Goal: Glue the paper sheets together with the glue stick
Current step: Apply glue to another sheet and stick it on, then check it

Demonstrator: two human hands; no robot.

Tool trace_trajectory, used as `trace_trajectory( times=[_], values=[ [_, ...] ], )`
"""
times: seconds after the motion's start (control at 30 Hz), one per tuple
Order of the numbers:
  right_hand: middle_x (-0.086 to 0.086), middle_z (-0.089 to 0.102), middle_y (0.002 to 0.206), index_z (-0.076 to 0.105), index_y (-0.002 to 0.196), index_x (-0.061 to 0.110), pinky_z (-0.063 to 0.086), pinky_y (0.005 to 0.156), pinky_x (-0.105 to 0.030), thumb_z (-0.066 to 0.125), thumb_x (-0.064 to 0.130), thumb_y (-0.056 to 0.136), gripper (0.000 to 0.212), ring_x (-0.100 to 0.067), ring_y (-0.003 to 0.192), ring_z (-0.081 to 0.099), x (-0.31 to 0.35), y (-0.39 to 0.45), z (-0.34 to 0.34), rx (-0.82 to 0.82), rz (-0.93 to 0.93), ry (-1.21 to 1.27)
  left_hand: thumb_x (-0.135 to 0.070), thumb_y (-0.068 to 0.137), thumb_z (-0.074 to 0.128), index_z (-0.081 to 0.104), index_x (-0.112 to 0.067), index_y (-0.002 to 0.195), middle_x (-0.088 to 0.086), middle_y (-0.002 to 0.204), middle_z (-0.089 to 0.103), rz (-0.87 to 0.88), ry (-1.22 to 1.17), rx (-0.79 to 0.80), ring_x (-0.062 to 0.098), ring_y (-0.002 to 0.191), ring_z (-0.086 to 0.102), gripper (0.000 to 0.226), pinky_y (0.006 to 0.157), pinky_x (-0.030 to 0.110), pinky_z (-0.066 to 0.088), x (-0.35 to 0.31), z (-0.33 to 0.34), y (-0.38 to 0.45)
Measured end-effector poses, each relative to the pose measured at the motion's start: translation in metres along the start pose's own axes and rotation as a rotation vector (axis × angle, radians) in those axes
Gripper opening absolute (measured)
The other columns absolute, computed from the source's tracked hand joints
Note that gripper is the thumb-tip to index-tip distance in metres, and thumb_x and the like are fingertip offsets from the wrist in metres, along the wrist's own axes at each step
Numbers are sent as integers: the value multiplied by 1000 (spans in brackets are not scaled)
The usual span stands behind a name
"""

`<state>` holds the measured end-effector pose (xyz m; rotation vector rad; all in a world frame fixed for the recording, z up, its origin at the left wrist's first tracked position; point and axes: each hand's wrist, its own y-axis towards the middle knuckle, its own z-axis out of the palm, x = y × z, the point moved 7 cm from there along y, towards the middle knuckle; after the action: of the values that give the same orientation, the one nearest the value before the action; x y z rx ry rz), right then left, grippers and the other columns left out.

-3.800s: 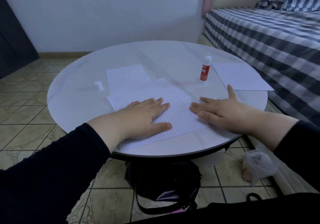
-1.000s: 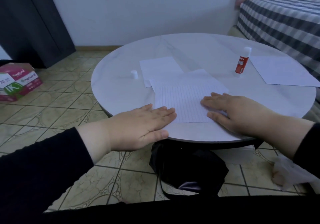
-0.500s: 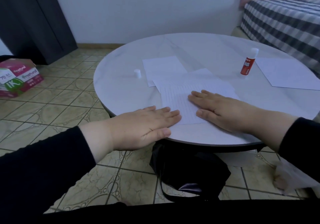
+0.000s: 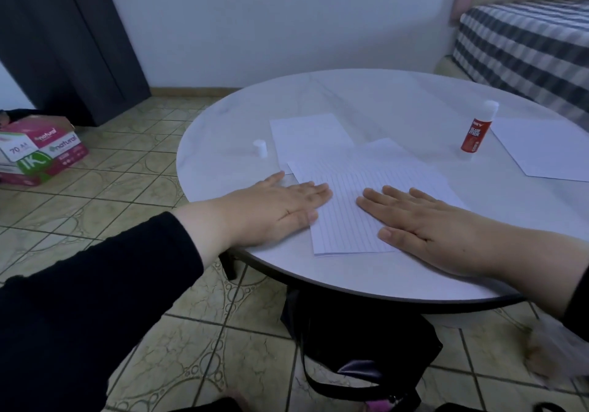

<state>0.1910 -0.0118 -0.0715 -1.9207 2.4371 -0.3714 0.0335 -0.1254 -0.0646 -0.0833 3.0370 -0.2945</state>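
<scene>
On the round marble tabletop [image 4: 350, 99] we press our left hand [image 4: 274, 207] and right hand [image 4: 430, 223] flat, fingers straight, gripping nothing, on the lined paper sheets [image 4: 347, 220] near us. The glue stick [image 4: 476, 131] stands upright far right, its cap [image 4: 260, 148] far left.

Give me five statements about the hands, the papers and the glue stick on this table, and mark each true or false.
1. The right hand lies flat on the lined sheet. True.
2. The left hand holds the glue stick. False: the stick stands alone on the round table, far from both hands.
3. The white cap stands apart from the glue stick, left of the papers. True.
4. The glue stick lies on its side. False: it stands upright.
5. A plain sheet lies to the right of the glue stick. True.
</scene>
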Motion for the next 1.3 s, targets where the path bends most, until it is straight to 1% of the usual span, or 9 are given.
trace_trajectory(
  times=[0.13,0.3,0.43,0.63,0.7,0.77,0.87,1.03,1.3],
  values=[
    [27,-18,155,-11,147,49,-11,118,-23,4,60,87,62,5,142,-20,2,-1,-1,0,4,-3,-52,100,9,2,-34,154,-18,160,-2,-63,49,-13,-6,145,-5,57,120,36,-12,12,-4,4],
    [28,-20,154,-13,146,50,-13,117,-23,3,61,88,61,7,140,-23,1,0,1,14,9,12,-45,102,17,3,-31,154,-19,159,-4,44,17,5,-5,145,-6,55,119,29,-9,-17,4,-5],
    [28,-20,154,-12,146,49,-12,117,-23,2,62,85,64,6,140,-22,1,1,0,25,14,4,-48,102,15,8,-33,154,-19,160,1,-83,-28,-3,-8,143,-2,54,120,34,-11,10,-6,3],
    [27,-1,153,6,152,38,-12,104,-2,37,46,99,61,15,135,-6,-4,4,-12,-54,88,214,-47,103,15,5,-22,155,-9,163,0,-70,68,-66,1,147,-3,59,120,33,-10,-23,-10,22],
    [20,4,158,9,153,33,-9,111,-12,32,48,100,60,9,141,-3,-10,9,-15,-95,135,188,-50,101,17,-1,-21,155,-6,163,-8,-63,14,-36,3,147,-7,64,121,34,-6,-34,-4,29],
    [15,-5,161,-1,154,33,-9,119,-35,20,60,95,68,-1,146,-7,-20,13,-9,-54,206,54,-58,98,16,-9,-22,154,-6,161,-15,-90,46,12,4,147,-13,72,121,37,-5,-34,4,30],
    [19,-14,159,-12,152,38,-12,117,-53,6,80,74,90,-3,146,-12,-45,6,-8,13,298,2,-70,90,12,-17,-26,152,-10,158,-24,-105,77,71,3,144,-21,82,121,41,-7,-28,8,24],
    [19,-15,159,-14,151,39,-15,113,-59,-1,84,65,98,-3,146,-12,-76,-10,-12,16,373,-25,-83,76,12,-21,-30,150,-14,156,-27,-142,74,107,-2,141,-26,96,119,44,-13,-15,4,18],
    [22,-21,155,-23,143,51,-21,109,-61,1,94,60,97,-2,145,-17,-54,-4,-8,-6,152,-97,-93,64,20,-23,-34,149,-15,156,-29,-93,58,94,1,141,-28,112,119,45,-12,-23,5,27]
  ],
)
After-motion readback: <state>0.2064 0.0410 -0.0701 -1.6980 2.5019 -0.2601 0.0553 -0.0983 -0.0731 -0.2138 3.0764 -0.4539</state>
